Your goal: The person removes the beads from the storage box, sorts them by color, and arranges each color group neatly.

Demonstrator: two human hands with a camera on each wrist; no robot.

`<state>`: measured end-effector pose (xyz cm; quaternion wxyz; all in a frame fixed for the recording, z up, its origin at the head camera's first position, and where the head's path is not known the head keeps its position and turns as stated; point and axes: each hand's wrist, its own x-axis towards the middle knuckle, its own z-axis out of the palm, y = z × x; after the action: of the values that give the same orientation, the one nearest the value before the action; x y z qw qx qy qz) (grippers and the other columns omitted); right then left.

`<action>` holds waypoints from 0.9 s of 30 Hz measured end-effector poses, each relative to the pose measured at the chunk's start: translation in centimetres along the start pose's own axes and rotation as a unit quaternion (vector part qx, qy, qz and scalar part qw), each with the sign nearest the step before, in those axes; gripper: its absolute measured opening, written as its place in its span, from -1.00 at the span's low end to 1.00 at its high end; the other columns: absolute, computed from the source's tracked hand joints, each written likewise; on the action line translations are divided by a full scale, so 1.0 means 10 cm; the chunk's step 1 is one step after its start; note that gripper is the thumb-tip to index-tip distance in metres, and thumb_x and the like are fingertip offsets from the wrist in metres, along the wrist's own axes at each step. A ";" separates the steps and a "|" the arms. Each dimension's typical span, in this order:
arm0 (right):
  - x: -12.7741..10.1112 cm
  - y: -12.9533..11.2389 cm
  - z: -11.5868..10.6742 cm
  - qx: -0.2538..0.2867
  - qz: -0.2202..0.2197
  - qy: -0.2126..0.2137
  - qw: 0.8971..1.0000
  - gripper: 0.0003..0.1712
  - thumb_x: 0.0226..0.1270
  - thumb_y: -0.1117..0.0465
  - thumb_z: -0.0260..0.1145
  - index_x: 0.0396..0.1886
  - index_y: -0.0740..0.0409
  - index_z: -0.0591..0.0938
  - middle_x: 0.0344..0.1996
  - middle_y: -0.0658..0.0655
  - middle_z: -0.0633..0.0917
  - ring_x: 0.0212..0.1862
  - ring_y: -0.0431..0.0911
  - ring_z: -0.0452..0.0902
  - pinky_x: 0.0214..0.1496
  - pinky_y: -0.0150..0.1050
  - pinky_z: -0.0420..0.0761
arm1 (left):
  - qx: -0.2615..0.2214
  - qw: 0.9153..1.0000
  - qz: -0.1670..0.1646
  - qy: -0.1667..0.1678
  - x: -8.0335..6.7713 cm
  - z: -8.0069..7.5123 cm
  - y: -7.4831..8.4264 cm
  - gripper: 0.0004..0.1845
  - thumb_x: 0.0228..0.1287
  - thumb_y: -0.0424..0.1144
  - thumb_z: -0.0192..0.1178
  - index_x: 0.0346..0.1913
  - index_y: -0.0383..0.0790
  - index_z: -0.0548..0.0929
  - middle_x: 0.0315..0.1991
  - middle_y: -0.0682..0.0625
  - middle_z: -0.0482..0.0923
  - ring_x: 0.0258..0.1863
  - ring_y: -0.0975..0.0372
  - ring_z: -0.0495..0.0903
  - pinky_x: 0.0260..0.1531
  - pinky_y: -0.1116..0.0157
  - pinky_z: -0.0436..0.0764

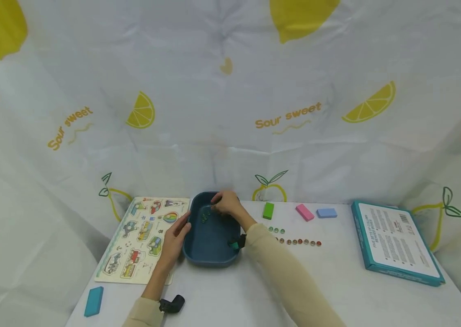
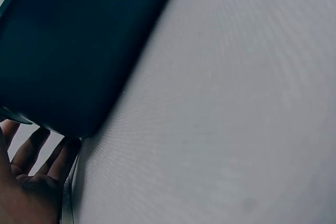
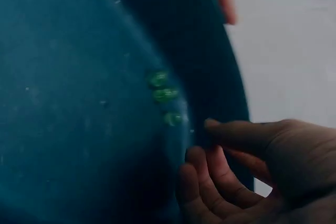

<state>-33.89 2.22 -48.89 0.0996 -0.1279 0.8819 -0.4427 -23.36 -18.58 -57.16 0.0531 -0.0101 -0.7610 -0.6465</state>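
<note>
Both hands are working at a dark blue tray (image 1: 198,247) that is standing on the white table (image 1: 336,290), just right of a puzzle board (image 1: 140,236) with coloured vehicle pictures. Her or his left hand (image 1: 175,238) is lying against the left rim of the tray with straight, relaxed fingers (image 2: 31,153), pressing on the wall and pinching nothing. Over the far end of the tray the right hand (image 1: 225,203) is hovering with the fingers (image 3: 210,182) loosely curled; whether something small is sitting between the fingertips, I cannot tell. The tray is rectangular with rounded corners and a raised rim, matte and of deep blue-green colour. Inside it, near the far left corner, three small green beads (image 3: 164,94) are lying close together in a short line, shiny and half transparent. Right of the tray, more beads (image 1: 297,241) are lying in a row on the table, some green and some red-brown. Behind them a green block (image 1: 268,210), a pink block (image 1: 305,212) and a light blue block (image 1: 326,212) are standing apart. At the right side of the table a teal box (image 1: 395,240) is lying flat, and near the front left corner a teal block (image 1: 93,301) is lying.
</note>
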 end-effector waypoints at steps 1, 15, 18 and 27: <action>0.02 0.01 0.04 -0.019 0.011 0.003 1.000 -0.71 0.26 0.37 0.52 -0.01 0.30 0.81 -0.19 0.33 0.83 -0.49 -0.08 0.70 -0.43 -0.30 0.75 | -0.001 1.000 -0.001 0.002 0.00 0.00 0.00 -0.48 0.64 -0.06 0.14 0.55 -0.02 0.47 0.59 -0.08 0.41 0.61 -0.01 0.37 0.27 0.72 0.43; 0.12 0.20 0.26 -0.071 0.034 0.003 0.997 -0.74 0.09 0.27 0.69 -0.18 0.11 0.90 -0.20 0.27 0.87 -0.66 -0.23 0.58 -0.54 -0.40 0.64 | -0.008 1.000 -0.003 -0.014 0.00 0.00 0.02 -0.49 0.65 -0.08 0.13 0.55 0.02 0.46 0.60 -0.02 0.39 0.63 0.08 0.34 0.28 0.74 0.41; 0.07 0.17 0.23 -0.051 0.028 -0.001 0.998 -0.79 0.16 0.25 0.66 -0.18 0.11 0.89 -0.24 0.23 0.87 -0.61 -0.22 0.61 -0.52 -0.39 0.65 | -0.006 1.000 -0.003 -0.013 0.01 0.00 0.02 -0.49 0.65 -0.07 0.13 0.56 0.01 0.45 0.60 -0.03 0.39 0.62 0.08 0.34 0.28 0.74 0.40; -0.19 0.10 -0.44 0.077 -0.067 -0.048 0.994 -0.65 0.40 0.14 0.51 0.08 0.25 0.80 -0.30 0.27 0.81 -0.25 0.25 0.71 -0.24 -0.09 0.77 | -0.009 1.000 0.001 -0.010 0.01 0.00 0.00 -0.49 0.64 -0.08 0.14 0.55 0.01 0.46 0.60 -0.02 0.40 0.62 0.09 0.34 0.30 0.72 0.41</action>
<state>-33.52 6.75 -46.97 0.1217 -0.2000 0.8288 -0.5083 -23.43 -18.61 -57.12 0.0462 -0.0181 -0.7559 -0.6528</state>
